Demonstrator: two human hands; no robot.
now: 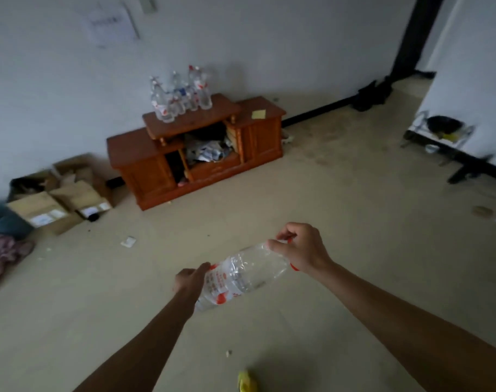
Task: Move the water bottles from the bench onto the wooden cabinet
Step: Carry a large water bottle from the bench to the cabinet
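Far left I see cardboard boxes [57, 203] on the floor by the wall, a crumpled cloth [3, 256] before them. Right of those stands the wooden cabinet [196, 145], a cluster of bottles [180, 94] on its raised top shelf and a yellow note [258, 114] on its right wing. Open floor lies between it and me. My left hand [189, 281] grips the base of 1 clear water bottle [241, 274], lying tilted; my right hand [300, 248] pinches its red-capped neck. At far right a metal rack [439, 131] holds a dark bowl.
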